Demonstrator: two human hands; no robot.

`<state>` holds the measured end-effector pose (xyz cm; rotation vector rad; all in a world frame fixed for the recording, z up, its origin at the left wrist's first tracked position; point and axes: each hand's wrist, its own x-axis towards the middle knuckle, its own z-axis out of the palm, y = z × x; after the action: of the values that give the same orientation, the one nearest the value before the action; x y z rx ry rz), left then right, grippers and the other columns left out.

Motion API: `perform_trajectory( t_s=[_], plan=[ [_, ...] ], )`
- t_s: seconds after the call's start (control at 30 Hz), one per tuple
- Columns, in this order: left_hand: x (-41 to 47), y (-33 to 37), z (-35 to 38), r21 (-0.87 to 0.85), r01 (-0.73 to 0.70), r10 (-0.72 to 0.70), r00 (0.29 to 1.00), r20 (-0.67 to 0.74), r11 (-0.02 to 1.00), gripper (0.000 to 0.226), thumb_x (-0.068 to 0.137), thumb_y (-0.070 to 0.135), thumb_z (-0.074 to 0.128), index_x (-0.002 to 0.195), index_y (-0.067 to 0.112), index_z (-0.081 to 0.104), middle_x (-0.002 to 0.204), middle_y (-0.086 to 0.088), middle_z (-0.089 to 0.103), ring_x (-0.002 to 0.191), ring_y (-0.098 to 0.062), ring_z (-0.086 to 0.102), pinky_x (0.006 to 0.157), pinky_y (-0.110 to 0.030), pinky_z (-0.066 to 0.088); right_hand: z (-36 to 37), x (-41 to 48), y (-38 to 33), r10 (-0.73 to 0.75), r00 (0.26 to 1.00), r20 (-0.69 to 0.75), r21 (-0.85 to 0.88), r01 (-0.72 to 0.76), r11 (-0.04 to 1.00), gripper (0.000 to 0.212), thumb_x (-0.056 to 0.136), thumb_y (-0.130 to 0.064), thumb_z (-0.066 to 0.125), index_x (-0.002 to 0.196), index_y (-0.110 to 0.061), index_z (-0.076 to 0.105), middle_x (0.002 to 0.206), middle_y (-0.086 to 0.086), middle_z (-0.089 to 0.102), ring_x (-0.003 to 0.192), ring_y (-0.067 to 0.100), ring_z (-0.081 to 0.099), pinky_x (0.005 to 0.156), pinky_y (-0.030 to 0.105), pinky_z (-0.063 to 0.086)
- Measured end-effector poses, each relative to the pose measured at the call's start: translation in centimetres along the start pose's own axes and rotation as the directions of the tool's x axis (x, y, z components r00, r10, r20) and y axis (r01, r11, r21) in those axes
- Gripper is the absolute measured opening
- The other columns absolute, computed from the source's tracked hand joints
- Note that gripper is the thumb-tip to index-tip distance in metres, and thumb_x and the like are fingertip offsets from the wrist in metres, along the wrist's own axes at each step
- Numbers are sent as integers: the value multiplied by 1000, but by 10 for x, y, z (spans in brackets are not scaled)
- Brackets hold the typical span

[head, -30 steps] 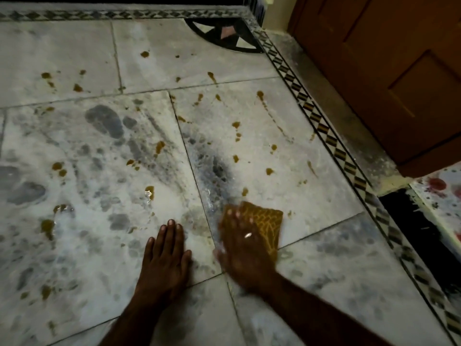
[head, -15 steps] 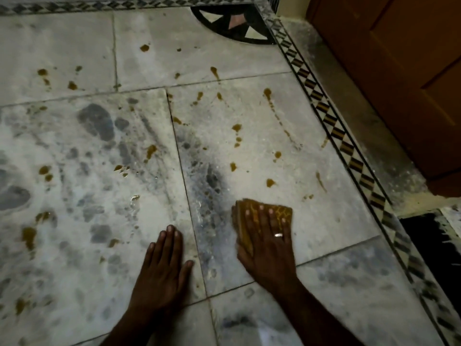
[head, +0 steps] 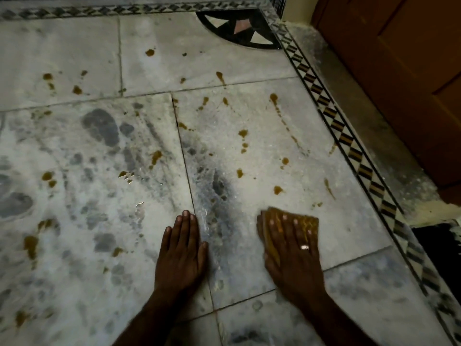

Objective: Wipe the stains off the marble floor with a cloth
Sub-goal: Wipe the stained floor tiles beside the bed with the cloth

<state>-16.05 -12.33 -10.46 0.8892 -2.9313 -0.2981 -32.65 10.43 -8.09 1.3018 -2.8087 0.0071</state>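
Note:
The marble floor (head: 262,151) is white with grey patches and carries several brown stains (head: 277,190) scattered ahead of my hands. A folded yellow-brown cloth (head: 308,222) lies flat on the right tile. My right hand (head: 290,248), wearing a ring, presses palm-down on the cloth with fingers spread, covering most of it. To the left, my left hand (head: 181,253) rests flat on the bare marble beside a tile joint, fingers together, holding nothing.
A patterned black-and-tan border strip (head: 349,143) runs diagonally along the right. Beyond it stand a dusty ledge (head: 389,156) and a brown wooden door (head: 404,66). A dark inlaid corner motif (head: 239,28) sits at the top. A dark mat (head: 436,248) lies at the right edge.
My right hand has slid the cloth to the right across the tile, away from the joint. My left hand has stayed planted on the floor.

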Motion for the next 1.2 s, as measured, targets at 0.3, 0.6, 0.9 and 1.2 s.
perform_trajectory(
  t_s=[0.3, 0.6, 0.9, 1.2],
  plan=[
    [8, -9, -2, -165, -8, 7, 1000, -6, 986, 62, 102, 33, 26, 156, 3, 28, 166, -14, 22, 154, -21, 14, 124, -36, 9, 2, 54, -93, -383, 924, -18, 88, 383, 920, 78, 97, -54, 45, 164, -25, 18, 172, 7, 12, 158, 31, 10, 122, 60, 20],
    [12, 5, 4, -73, 63, -61, 998, 22, 995, 67, 105, 43, 19, 156, 2, 27, 165, -15, 23, 153, -26, 20, 123, -44, 14, 3, 56, -27, -86, 995, -55, 39, 88, 995, 71, 97, -47, 46, 161, -20, 31, 171, 9, 14, 152, 39, 31, 117, 65, 30],
    [33, 14, 13, -66, 48, -52, 996, -68, 997, 70, 103, 45, 18, 151, -2, 37, 161, -19, 32, 147, -32, 34, 118, -49, 22, 4, -30, 24, -107, 985, -137, 18, 111, 994, 62, 101, -31, 50, 159, -16, 35, 165, 9, 34, 149, 39, 36, 113, 70, 33],
    [31, 20, 11, -51, 57, -62, 994, -93, 997, 72, 103, 47, 15, 152, -2, 36, 161, -20, 32, 147, -32, 33, 119, -51, 22, 7, 119, 38, 222, 975, 21, 91, -223, 971, 72, 96, -52, 34, 162, -24, 28, 165, 11, 34, 148, 36, 39, 112, 64, 37]
  ],
)
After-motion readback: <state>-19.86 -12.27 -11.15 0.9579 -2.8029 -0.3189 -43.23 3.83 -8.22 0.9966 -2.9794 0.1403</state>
